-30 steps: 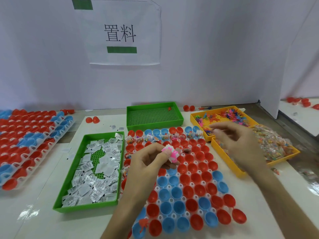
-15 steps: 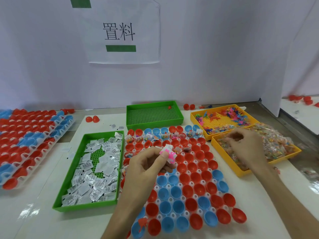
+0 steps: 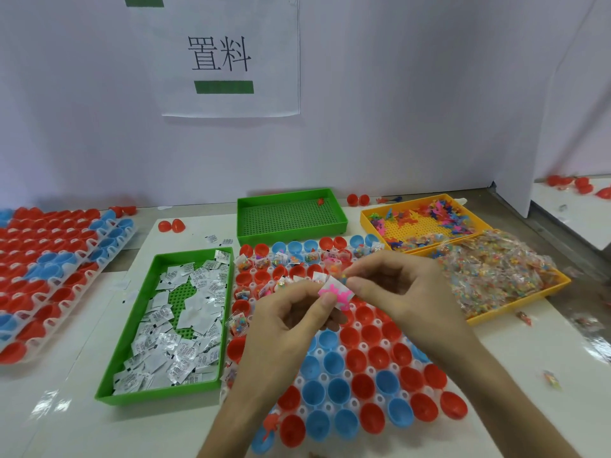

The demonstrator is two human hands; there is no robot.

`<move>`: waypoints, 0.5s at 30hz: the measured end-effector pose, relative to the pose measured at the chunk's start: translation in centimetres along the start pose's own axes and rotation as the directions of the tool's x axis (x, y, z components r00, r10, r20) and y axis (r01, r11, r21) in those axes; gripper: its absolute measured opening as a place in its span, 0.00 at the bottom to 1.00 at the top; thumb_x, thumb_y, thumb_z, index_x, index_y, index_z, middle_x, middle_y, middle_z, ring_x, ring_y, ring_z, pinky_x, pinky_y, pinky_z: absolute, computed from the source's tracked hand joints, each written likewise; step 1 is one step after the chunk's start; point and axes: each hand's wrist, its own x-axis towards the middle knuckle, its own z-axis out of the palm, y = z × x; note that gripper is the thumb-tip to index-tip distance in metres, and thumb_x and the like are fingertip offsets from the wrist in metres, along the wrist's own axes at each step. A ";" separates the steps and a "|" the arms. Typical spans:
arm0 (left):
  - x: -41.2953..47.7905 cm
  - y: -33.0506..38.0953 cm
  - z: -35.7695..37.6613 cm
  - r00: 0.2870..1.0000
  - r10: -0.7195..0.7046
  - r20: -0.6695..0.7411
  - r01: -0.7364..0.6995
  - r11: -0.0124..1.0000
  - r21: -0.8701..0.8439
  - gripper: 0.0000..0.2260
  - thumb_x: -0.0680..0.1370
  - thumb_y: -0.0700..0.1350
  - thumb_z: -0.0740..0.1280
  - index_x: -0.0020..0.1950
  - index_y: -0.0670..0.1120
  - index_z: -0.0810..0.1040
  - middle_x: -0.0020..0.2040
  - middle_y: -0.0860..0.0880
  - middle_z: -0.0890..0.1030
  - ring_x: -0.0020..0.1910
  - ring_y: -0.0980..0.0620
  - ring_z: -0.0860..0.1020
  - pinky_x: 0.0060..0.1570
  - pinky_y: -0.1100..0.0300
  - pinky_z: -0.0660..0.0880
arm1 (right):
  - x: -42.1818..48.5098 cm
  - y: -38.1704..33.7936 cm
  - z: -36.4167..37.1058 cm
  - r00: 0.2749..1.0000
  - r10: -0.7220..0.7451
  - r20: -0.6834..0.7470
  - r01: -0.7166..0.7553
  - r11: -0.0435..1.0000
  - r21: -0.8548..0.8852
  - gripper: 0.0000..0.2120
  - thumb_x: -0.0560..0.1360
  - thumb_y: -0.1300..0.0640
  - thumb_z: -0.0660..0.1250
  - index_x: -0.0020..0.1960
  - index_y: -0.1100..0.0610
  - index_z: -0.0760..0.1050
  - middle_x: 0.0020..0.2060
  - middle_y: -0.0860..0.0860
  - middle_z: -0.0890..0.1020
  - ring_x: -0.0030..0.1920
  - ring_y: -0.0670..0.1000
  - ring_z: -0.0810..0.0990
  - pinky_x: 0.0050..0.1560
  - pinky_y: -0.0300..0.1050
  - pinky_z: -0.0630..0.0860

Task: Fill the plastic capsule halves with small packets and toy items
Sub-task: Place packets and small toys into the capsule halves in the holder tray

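Pinching a pink toy and a white packet in my left hand, I am bringing my right hand against it, its fingers closing on a small bag. Both hands are hovering over the capsule halves, red and blue cups sitting in a clear rack beneath them. Left of my left hand a green tray is holding more packets; right of my right hand yellow trays are holding toys and bags.
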 end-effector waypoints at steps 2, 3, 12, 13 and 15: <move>0.0 0.0 -0.1 1.000 0.003 -0.010 -0.003 1.000 -0.004 0.06 0.79 0.46 0.68 0.48 0.51 0.86 0.40 0.47 0.86 0.40 0.51 0.85 0.43 0.65 0.79 | -0.3 0.0 0.4 1.000 0.011 0.012 -0.012 0.999 0.032 0.06 0.72 0.68 0.74 0.44 0.59 0.84 0.40 0.51 0.87 0.43 0.48 0.86 0.47 0.37 0.80; 0.0 0.0 -0.2 1.000 0.004 -0.014 -0.004 1.000 -0.009 0.06 0.79 0.46 0.68 0.47 0.51 0.86 0.40 0.47 0.86 0.41 0.51 0.85 0.43 0.65 0.79 | -0.5 0.0 0.4 1.000 0.011 0.019 -0.012 0.999 0.039 0.06 0.73 0.68 0.73 0.45 0.58 0.84 0.41 0.50 0.87 0.44 0.47 0.86 0.47 0.36 0.80; -0.1 -0.2 -0.3 0.999 0.034 -0.039 -0.032 0.998 0.053 0.06 0.79 0.48 0.68 0.46 0.53 0.85 0.39 0.49 0.85 0.39 0.54 0.84 0.42 0.66 0.78 | -1.5 -0.2 0.9 0.997 0.041 0.070 -0.046 0.995 0.084 0.07 0.71 0.56 0.74 0.48 0.55 0.84 0.41 0.51 0.86 0.44 0.47 0.85 0.47 0.37 0.80; -0.2 -0.3 -0.3 0.999 0.044 -0.032 -0.041 0.996 0.078 0.05 0.80 0.49 0.69 0.46 0.53 0.84 0.39 0.49 0.85 0.40 0.53 0.84 0.42 0.65 0.79 | -1.6 -0.1 1.1 0.998 0.036 0.057 -0.041 0.996 0.080 0.08 0.69 0.55 0.75 0.47 0.55 0.84 0.39 0.52 0.85 0.42 0.47 0.84 0.45 0.38 0.80; -0.3 -0.5 -0.3 0.999 0.046 -0.014 -0.044 0.991 0.126 0.05 0.79 0.50 0.69 0.45 0.53 0.83 0.39 0.50 0.85 0.40 0.53 0.84 0.42 0.64 0.79 | -1.7 0.1 1.3 0.999 0.025 0.036 -0.027 0.998 0.057 0.08 0.68 0.54 0.76 0.46 0.55 0.84 0.38 0.54 0.84 0.39 0.48 0.84 0.44 0.40 0.81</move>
